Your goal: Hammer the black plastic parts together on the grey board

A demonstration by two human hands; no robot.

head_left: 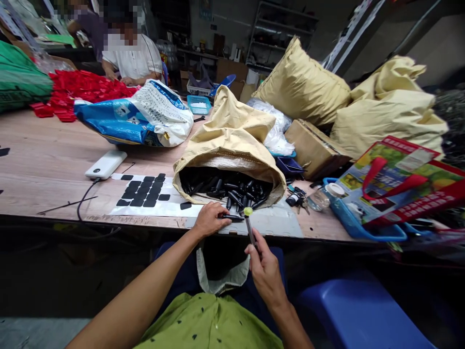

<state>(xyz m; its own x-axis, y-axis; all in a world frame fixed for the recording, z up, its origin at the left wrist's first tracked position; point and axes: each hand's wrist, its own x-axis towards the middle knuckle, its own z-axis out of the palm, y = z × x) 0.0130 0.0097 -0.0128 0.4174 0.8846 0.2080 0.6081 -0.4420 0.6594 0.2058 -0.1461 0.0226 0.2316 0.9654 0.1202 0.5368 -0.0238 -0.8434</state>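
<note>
Closest to the camera is your green shirt (pixel 214 320), with an open bag (pixel 207 276) on your lap just beyond it, its pale rim facing the table edge. Your left hand (pixel 209 219) rests at the edge of the wooden table (pixel 54 160), thumb and fingers pinching the end of a slim black piece (pixel 234 218) that lies sideways, pointing to your right. Your right hand (pixel 267 266) has its fingers closed around the handle of a slim tool (pixel 250 228), whose yellow-green head is up near the far end of that piece; whether the two touch, you cannot tell from this angle. Right behind both, a beige sack (pixel 232 123) lies with its mouth toward you, and a heap of black pieces (pixel 221 186) fills the opening, some spilling over the lip. To the left of the sack, dark rounded patches (pixel 145 190) sit in rows on a white sheet (pixel 170 186), and a white power bank (pixel 106 164) lies past them with a cable plugged in. To the right are keys (pixel 303 206), a clear jar (pixel 319 198) and a blue basket (pixel 348 218). Across the table, a person in a white top (pixel 145 58) sits behind a red heap (pixel 83 89).
</note>
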